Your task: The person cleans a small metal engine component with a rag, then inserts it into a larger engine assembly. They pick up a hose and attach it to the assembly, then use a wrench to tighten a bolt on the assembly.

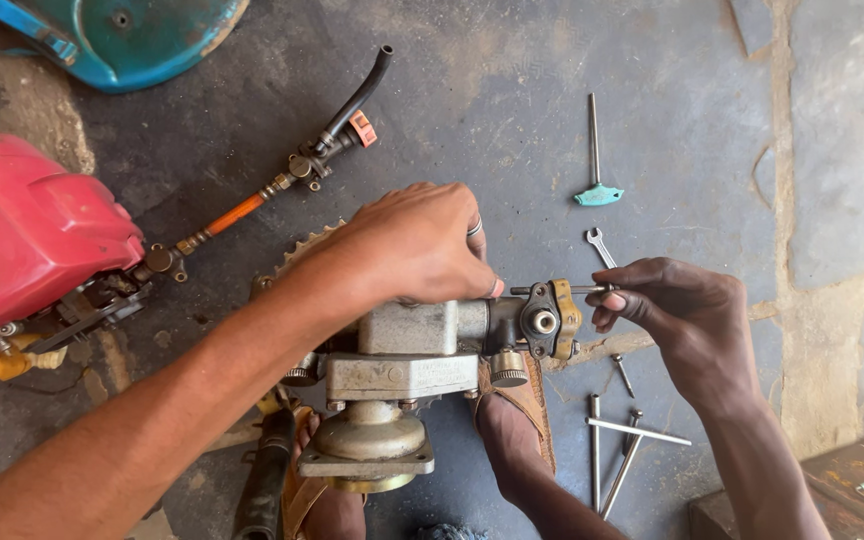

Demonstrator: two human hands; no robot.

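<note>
A red engine housing sits at the left on the concrete floor. At centre, braced between two sandalled feet, stands a grey metal pump body. The left hand clamps down over its top. The right hand pinches a thin bolt entering the pump's end flange. Beyond lie a teal-handled T-wrench and a small spanner

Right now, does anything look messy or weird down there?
A bit. Loose bolts and rods lie scattered on the floor by the right hand, and the metal pump body under the left hand rests against a sandalled foot, not a bench.
</note>
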